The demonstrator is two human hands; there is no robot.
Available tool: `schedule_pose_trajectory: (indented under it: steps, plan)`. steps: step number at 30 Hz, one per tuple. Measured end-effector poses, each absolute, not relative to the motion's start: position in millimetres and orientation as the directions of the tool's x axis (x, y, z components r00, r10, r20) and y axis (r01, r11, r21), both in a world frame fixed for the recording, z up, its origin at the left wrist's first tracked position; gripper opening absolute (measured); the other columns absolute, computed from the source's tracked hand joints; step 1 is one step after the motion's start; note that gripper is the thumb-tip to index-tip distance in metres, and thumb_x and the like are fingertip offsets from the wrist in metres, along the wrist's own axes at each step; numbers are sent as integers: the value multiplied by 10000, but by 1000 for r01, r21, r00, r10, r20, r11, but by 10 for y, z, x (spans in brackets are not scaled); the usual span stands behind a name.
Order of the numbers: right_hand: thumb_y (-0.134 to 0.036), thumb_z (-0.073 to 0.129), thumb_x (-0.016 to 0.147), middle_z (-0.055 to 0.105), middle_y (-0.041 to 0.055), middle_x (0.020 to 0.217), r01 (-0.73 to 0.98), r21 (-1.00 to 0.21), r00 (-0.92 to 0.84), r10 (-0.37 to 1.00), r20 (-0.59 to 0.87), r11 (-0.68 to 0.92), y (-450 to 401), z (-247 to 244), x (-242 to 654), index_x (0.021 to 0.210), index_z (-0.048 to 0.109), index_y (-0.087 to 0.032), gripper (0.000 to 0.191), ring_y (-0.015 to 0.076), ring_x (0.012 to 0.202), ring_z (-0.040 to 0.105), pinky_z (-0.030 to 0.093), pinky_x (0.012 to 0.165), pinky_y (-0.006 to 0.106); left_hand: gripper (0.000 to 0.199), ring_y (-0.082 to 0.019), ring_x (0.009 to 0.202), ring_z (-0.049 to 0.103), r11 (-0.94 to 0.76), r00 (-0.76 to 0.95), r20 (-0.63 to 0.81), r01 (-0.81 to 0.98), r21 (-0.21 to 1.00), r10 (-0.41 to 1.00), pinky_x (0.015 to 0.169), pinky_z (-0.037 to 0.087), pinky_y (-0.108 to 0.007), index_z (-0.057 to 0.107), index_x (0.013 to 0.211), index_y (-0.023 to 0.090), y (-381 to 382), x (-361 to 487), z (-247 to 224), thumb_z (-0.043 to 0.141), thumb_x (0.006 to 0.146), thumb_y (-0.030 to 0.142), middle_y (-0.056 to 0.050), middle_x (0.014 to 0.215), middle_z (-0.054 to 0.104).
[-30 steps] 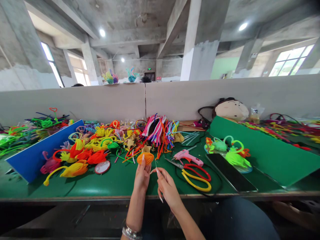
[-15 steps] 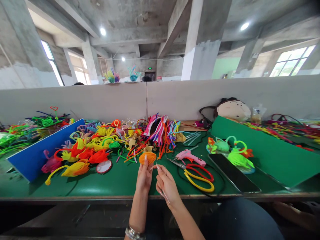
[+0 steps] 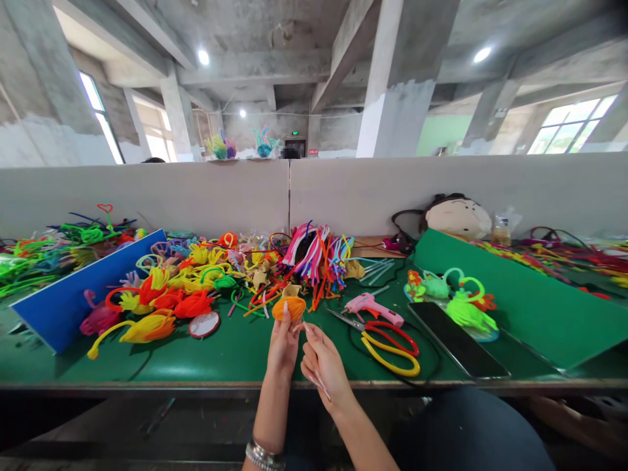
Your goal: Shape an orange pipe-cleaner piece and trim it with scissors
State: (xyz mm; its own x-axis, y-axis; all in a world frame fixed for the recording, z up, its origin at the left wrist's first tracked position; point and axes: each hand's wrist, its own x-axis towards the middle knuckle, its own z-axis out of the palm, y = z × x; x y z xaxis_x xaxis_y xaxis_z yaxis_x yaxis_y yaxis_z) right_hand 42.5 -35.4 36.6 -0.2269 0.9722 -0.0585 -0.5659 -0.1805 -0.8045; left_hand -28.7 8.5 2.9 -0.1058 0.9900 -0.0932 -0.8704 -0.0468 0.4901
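Note:
My left hand [image 3: 283,345] is closed around an orange oval piece of pipe cleaners [image 3: 293,306], its thumb laid over the front. Just to the right, my right hand [image 3: 322,363] pinches at that piece's right end; what lies between its fingertips is too small to make out. Scissors [image 3: 415,347] with red and yellow handles lie to the right of my right hand, blades partly open. Behind them rests a pink glue gun [image 3: 370,306]. A beige star-shaped scrap [image 3: 291,291] shows right behind the orange piece.
Finished pipe-cleaner birds [image 3: 150,327] and a round white disc [image 3: 204,324] lie left, beside a blue board [image 3: 88,288]. Pipe-cleaner bundles [image 3: 314,255] are heaped at the back. On the right are a black phone [image 3: 456,340], green birds [image 3: 468,311] and a green board [image 3: 515,294].
My right hand has shifted very slightly left, its fingers curled a little more closely. The left hand keeps its grip on the orange piece, and the view has moved a touch.

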Motion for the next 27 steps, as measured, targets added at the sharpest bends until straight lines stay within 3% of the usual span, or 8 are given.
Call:
schedule_pose_trajectory:
  steps: [9,15,21,27]
  plan:
    - [-425,648,628,254,-151,292,-629,-757,-197,978,-63,-176,-270,361,367,762,491,-186,315,7,247,118,143,264,127,337,-88,713,612,-84,-135,-86,-892,445,987,734,453,-203,550,1004,178,128,-282,-41,646,681,165,-35,907,650]
    - [-433,639,632,259,-149,282,-673,-731,-126,991,-37,-113,-244,373,238,757,484,-188,316,8,245,123,153,263,127,265,-126,852,603,-145,-210,-76,-856,497,975,840,407,-240,582,889,177,126,-261,-8,677,641,179,-25,908,646]
    - [-397,655,627,258,-150,291,-704,-692,-179,983,-43,-158,-248,326,203,738,468,-194,297,7,252,111,134,266,127,254,-108,735,615,-128,-215,-113,-847,517,970,792,424,-240,586,859,173,103,-266,40,679,625,144,2,800,651]
    - [-325,632,655,249,-139,292,-741,-643,-207,977,-56,-194,-196,384,361,751,496,-178,222,13,263,123,146,276,129,233,-128,924,591,-145,-204,-71,-863,484,976,928,372,-263,593,907,178,129,-274,0,643,679,160,-27,914,650]
